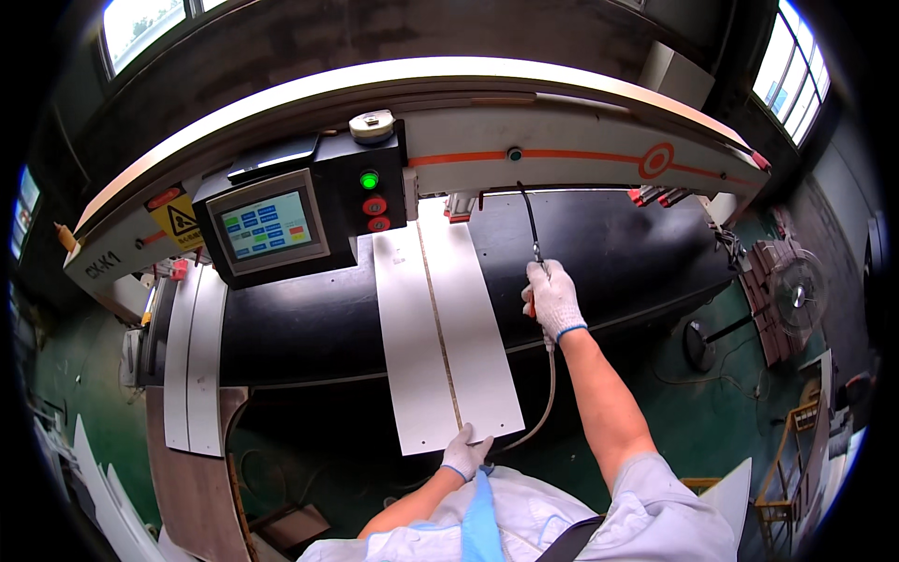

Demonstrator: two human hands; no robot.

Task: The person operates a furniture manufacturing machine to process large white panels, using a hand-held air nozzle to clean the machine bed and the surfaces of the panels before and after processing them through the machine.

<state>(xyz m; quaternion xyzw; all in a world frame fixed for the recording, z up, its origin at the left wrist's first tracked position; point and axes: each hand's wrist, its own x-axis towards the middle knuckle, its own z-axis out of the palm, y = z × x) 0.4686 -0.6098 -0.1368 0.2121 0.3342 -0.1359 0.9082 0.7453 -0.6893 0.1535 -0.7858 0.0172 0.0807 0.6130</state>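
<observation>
A long white panel (410,342), with a brownish groove or seam (436,328) along its length, lies on the black machine bed (300,323) and runs under the beam. At its near edge is my left hand (465,453) in a pale glove, gripping the panel with finger and thumb apart. My right hand (554,298), in a white glove with a blue cuff, is closed round an air blow gun (537,251), held over the bed right of the panel. The gun's dark nozzle points away toward the beam; a hose (551,393) hangs below. The glove hides most of its body.
Across the far side spans a machine beam (581,140) carrying a control screen (269,227) and a lit green button (369,179). Narrow white panels (195,365) lie at left over a brown board (183,482). A fan (796,295) stands at right.
</observation>
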